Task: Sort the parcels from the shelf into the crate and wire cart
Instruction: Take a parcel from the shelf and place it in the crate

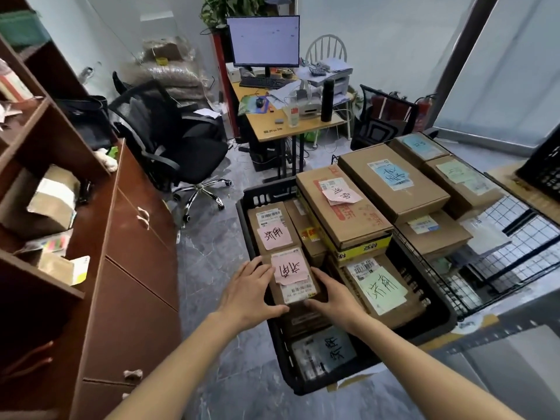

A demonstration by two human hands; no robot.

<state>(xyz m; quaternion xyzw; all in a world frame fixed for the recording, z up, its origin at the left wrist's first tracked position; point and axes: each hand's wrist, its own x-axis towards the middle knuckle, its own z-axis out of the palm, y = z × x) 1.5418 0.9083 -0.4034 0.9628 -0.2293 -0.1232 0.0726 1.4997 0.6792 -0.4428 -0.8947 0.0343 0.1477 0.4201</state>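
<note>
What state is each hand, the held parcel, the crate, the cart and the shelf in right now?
Left hand: gripping the parcel's left side.
Right hand: gripping its right side.
Pink-labelled parcel: held flat over the crate, label up.
Black crate: nearly full of parcels.
Wire cart: boxes stacked at its far end.
Shelf: parcels remain.

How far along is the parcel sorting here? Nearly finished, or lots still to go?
Well along, it seems. The black crate already holds several labelled boxes, and the wire cart has more stacked in it. Right now the left hand and right hand are gripping a small pink-labelled parcel over the crate. At least two parcels remain on the shelf.
</note>
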